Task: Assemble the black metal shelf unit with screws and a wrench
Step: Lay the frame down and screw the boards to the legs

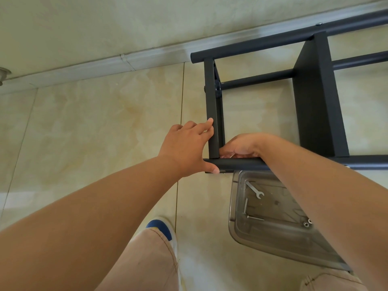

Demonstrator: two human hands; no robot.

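The black metal shelf unit (317,97) lies on its side on the tiled floor, its tubes running to the right. My left hand (186,148) holds its near-left corner, fingers against the end crossbar (212,106) and thumb on the near tube (241,163). My right hand (243,145) reaches inside that corner, fingers curled behind the tube; what they hold is hidden. A silver wrench (255,189), two long screws (245,205) and small nuts (307,223) lie in a clear plastic tray (273,244) below the frame.
A wall with a pale skirting board (105,66) runs behind the frame. My knees in beige trousers and a blue-and-white shoe (161,227) are at the bottom. Bare floor tiles spread to the left.
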